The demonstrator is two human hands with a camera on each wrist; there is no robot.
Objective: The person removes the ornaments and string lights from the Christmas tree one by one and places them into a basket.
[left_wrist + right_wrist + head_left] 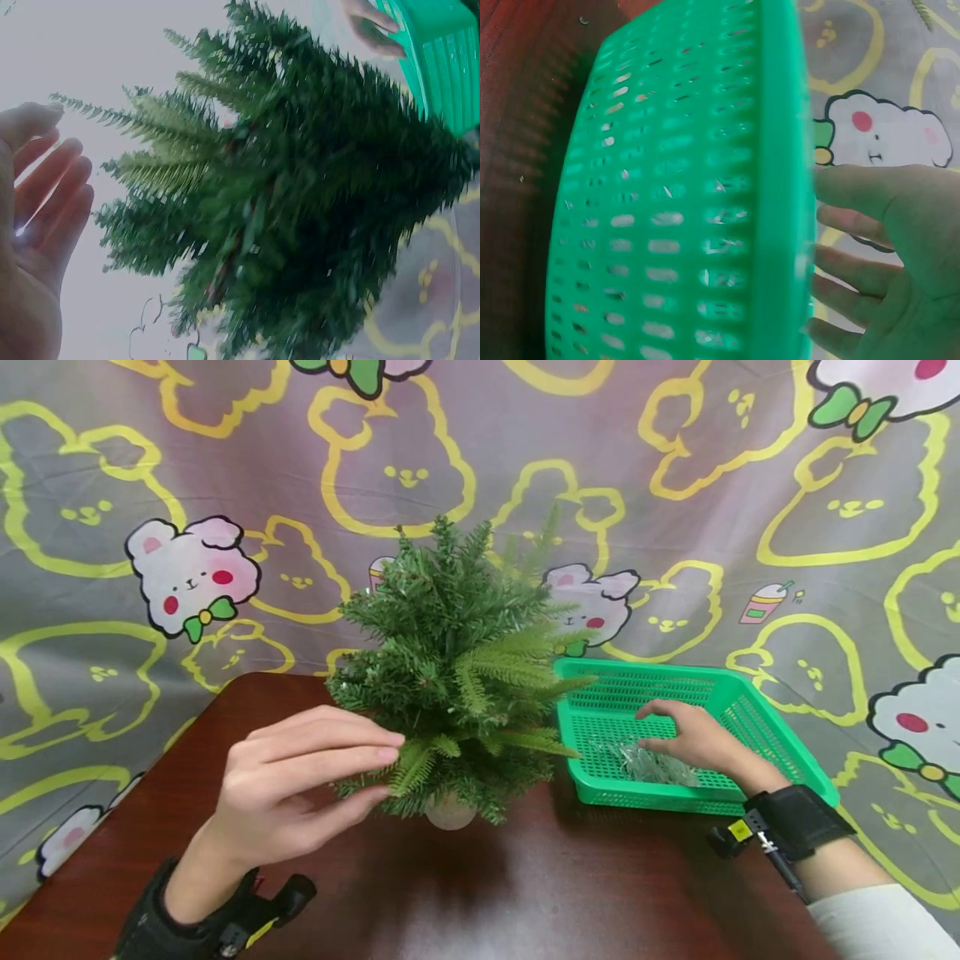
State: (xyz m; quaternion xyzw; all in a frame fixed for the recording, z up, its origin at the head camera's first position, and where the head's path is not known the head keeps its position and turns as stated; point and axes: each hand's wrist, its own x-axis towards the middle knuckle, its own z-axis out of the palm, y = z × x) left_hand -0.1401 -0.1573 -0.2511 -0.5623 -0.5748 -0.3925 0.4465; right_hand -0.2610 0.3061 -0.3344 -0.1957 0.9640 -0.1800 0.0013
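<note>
A small artificial Christmas tree point(442, 635) stands on the table, with lighter green sprigs point(510, 660) among its dark needles. My left hand point(300, 777) is at the tree's lower left, thumb and fingers apart around the end of a light sprig point(414, 768). In the left wrist view the thumb tip is right at a sprig's end, and the other fingers extend loosely. My right hand point(693, 739) reaches into a green plastic basket point(780, 743), fingers spread and slightly bent over a heap of clear, shiny pieces point(652, 767). In the right wrist view the basket's wall hides those pieces.
The dark reddish-brown table point(600, 877) carries the tree, with the basket to its right. Under the tree a pale round base point(450, 812) shows. Behind everything hangs a grey cloth point(480, 435) with yellow bear outlines. Each wrist wears a black strap point(802, 822) with a camera.
</note>
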